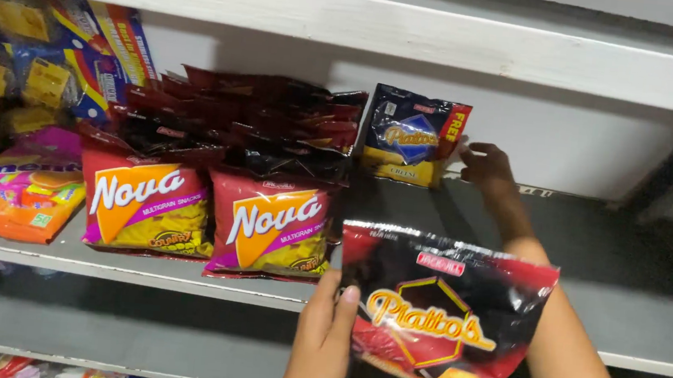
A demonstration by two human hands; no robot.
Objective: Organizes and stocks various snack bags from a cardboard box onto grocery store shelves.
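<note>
Rows of pink snack bags (211, 214) crowd the shelf (636, 325) beside the right hand (486, 169)

The red and black snack bag (443, 318) was big and shiny. It had a six-sided shape drawn on its front and a picture of golden chips near the bottom corner. It was puffed up and sealed shut. It hung in the air in front of the shelf (636, 325) — tilted, with its right side lower than its left. The left hand (322, 336) held it by its left edge, thumb on the front.

The dark blue snack bag (413, 136) was smaller, with a yellow strip along the bottom and a red corner. It stood upright at the back of the shelf — the right hand (488, 169) touched its right edge.
</note>
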